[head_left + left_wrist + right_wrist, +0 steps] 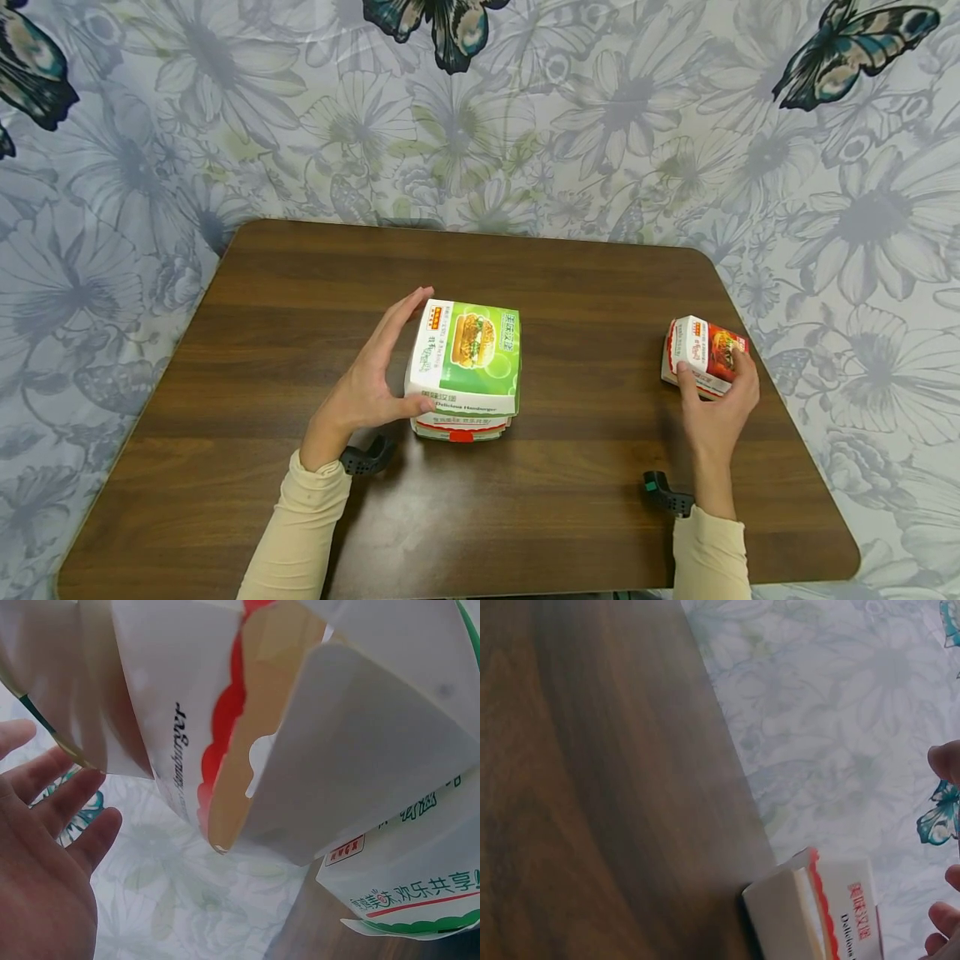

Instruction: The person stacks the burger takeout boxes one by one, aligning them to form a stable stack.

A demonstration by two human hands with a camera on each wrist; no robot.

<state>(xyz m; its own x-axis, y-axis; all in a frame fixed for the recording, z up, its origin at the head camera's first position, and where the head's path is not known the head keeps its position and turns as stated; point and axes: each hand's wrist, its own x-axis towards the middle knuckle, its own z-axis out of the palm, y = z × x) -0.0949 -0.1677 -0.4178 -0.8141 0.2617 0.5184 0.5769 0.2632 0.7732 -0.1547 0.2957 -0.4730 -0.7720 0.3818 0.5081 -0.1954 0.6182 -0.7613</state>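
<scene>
Near the table's middle stands a stack of cardboard burger boxes, topped by a green-and-white box (480, 354). Below it a white box with a red scalloped edge (180, 712) shows, and a green-edged box (412, 881) is under that. My left hand (371, 387) is at the stack's left side, fingers extended and thumb by the front edge. At the right, a smaller red-and-white burger box (697, 346) sits on the table. My right hand (720, 408) hovers over its near side, thumb and fingers spread apart; the right wrist view shows the fingers off the box (847, 915).
The brown wooden table (300, 275) has rounded corners. The small box is close to its right edge. Around the table lies a grey floral cloth (480, 150) with butterfly prints (855, 54). Each wrist wears a black band (367, 457).
</scene>
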